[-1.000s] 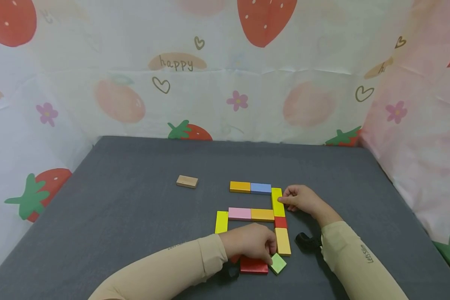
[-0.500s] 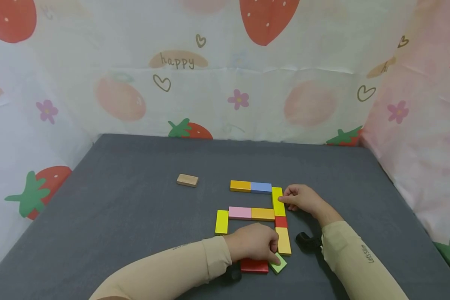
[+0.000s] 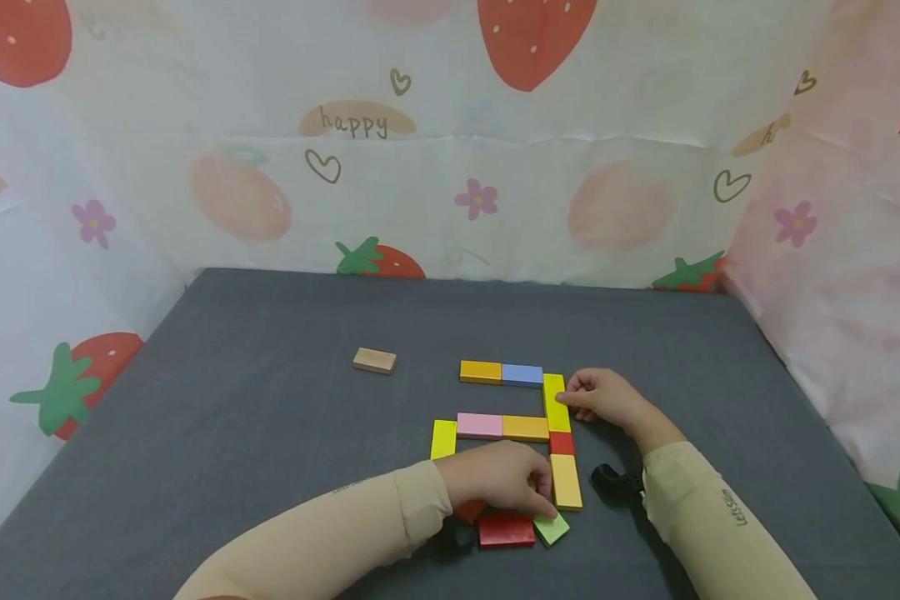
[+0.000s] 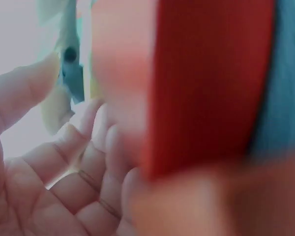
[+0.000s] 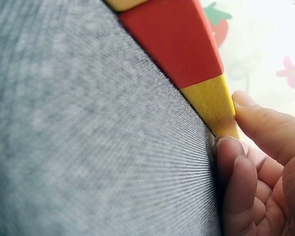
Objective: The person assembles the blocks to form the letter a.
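In the head view, my left hand [image 3: 502,475] reaches over the near part of a block outline, a digit on the light green block [image 3: 551,529] and its other fingers curled. That block lies slanted beside a red block [image 3: 506,530]. The left wrist view is blurred; a large red block [image 4: 206,83] blocks much of it, near the left hand [image 4: 59,172]. My right hand [image 3: 607,400] holds the edge of the long yellow block [image 3: 555,403]; in the right wrist view, its thumb and fingers [image 5: 231,152] pinch the yellow block's end [image 5: 211,103].
Orange [image 3: 480,372], blue [image 3: 522,377], pink [image 3: 480,426] and other blocks lie flat in joined rows. A plain wooden block [image 3: 375,361] lies apart at the back left. Another yellow block [image 3: 443,439] is partly behind the left arm. Patterned cloth [image 3: 525,225] surrounds the dark table [image 3: 285,400].
The light green block has turned a little and shifted left towards the red block, with my left hand moving along. My right hand stays at the long yellow block.
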`<move>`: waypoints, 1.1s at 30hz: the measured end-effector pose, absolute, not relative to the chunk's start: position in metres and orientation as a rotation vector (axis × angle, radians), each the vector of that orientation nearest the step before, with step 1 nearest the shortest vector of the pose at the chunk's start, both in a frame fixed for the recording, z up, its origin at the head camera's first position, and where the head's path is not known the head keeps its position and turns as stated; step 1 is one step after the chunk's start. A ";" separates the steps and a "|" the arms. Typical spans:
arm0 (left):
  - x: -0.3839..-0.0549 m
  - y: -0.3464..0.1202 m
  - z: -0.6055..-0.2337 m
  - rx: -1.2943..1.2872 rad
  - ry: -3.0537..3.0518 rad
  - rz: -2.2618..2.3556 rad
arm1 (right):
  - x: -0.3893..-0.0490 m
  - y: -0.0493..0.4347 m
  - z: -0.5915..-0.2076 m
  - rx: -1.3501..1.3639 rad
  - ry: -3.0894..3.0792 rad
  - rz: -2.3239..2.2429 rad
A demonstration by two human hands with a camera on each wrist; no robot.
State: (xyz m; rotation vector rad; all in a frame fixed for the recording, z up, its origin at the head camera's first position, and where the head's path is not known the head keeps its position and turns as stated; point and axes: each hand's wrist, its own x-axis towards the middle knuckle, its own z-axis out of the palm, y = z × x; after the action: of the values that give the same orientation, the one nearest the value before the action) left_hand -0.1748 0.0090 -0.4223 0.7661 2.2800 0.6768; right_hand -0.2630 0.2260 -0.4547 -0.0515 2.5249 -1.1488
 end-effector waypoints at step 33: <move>-0.226 -0.141 -0.384 0.408 2.795 0.853 | -0.264 0.226 -0.456 -0.011 2.524 -1.140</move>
State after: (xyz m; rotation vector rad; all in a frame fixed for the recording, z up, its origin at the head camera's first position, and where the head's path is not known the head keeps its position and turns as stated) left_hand -0.2260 -0.1405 -0.3844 0.4083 2.7952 0.8528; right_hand -0.2639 0.2257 -0.4565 -0.0106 2.5244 -1.1395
